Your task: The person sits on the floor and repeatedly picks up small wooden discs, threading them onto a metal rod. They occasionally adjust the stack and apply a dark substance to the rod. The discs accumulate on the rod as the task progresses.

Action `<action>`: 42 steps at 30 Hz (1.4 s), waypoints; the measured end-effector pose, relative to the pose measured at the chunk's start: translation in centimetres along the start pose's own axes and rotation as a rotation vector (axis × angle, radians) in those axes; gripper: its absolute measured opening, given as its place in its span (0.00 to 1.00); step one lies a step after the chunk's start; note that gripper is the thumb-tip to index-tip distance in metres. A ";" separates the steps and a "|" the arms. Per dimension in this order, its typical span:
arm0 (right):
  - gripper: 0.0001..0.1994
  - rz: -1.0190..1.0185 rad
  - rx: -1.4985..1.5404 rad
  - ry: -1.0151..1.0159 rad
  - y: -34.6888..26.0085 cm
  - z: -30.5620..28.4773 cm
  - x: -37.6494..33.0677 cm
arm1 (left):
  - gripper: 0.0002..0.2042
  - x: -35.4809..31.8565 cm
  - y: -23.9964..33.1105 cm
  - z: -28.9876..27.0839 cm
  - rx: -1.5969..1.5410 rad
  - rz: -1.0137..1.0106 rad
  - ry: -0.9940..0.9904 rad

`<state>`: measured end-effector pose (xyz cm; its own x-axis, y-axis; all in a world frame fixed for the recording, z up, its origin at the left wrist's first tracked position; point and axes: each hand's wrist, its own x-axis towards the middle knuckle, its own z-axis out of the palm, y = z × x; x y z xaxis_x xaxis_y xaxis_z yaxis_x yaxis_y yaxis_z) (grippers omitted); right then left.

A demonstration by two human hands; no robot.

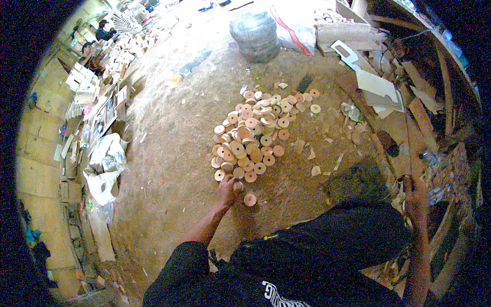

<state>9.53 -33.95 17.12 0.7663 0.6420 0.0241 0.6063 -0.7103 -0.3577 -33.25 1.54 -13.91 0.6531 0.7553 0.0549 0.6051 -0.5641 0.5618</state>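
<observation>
A heap of round wooden discs (250, 123), each with a small hole through its middle, lies on the dirt floor in front of me. At the heap's near edge my left hand (228, 193) is closed on one wooden disc (238, 187). Just right of that hand a single loose disc (250, 199) lies apart from the heap. Far to the right, beside my bent knee, my right hand (410, 185) looks closed around a thin dark rod or cord (408, 143) that runs up from it; its fingers are small and dim.
A wrapped grey bundle (253, 36) stands beyond the heap. Wood offcuts and a pale cut-out board (376, 89) lie along the right. On the left are white plastic bags (105, 166) and stacked wood pieces (84, 82). Other people (105, 31) sit at the far left.
</observation>
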 end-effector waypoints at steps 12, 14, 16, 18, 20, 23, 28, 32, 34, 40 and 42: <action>0.18 -0.047 0.159 0.030 2.6 1.4 0.4 | 0.22 0.6 2.1 -0.2 0.223 -0.072 -0.149; 0.18 -0.049 0.167 0.009 2.8 1.4 0.5 | 0.23 1.0 2.3 -0.1 0.331 -0.004 -0.174; 0.18 -0.014 0.197 -0.052 2.8 1.2 0.5 | 0.24 1.1 2.3 0.1 0.390 0.001 -0.222; 0.17 -0.004 0.177 -0.040 2.8 1.1 0.3 | 0.24 1.1 2.2 0.5 0.417 0.016 -0.221; 0.17 -0.008 0.168 -0.032 2.7 1.1 0.1 | 0.25 1.0 2.1 0.7 0.414 0.040 -0.172; 0.16 -0.010 0.162 -0.025 2.6 1.4 0.1 | 0.22 1.1 2.2 1.0 0.421 -0.046 -0.186; 0.12 -0.097 0.259 0.030 1.0 1.1 -0.1 | 0.18 1.7 1.3 1.5 0.405 0.089 -0.242; 0.13 -0.129 0.298 0.016 -1.4 -0.1 -0.6 | 0.17 2.4 0.6 1.6 0.456 0.098 -0.272; 0.15 -0.096 0.365 -0.023 -2.4 -0.4 -0.4 | 0.18 3.6 1.0 0.7 0.260 0.085 -0.240; 0.33 -0.494 0.242 -0.242 -3.4 2.4 1.1 | 0.19 9.6 9.1 -5.3 -1.031 -0.470 -0.391; 0.40 -0.510 0.245 -0.399 -3.3 4.0 1.8 | 0.20 10.8 13.1 -7.5 -1.185 -0.313 -0.308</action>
<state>8.08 -29.27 14.66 0.2328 0.9690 -0.0832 0.7688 -0.2357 -0.5945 -21.64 4.79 0.25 0.7314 0.6033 -0.3181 0.0781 0.3892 0.9178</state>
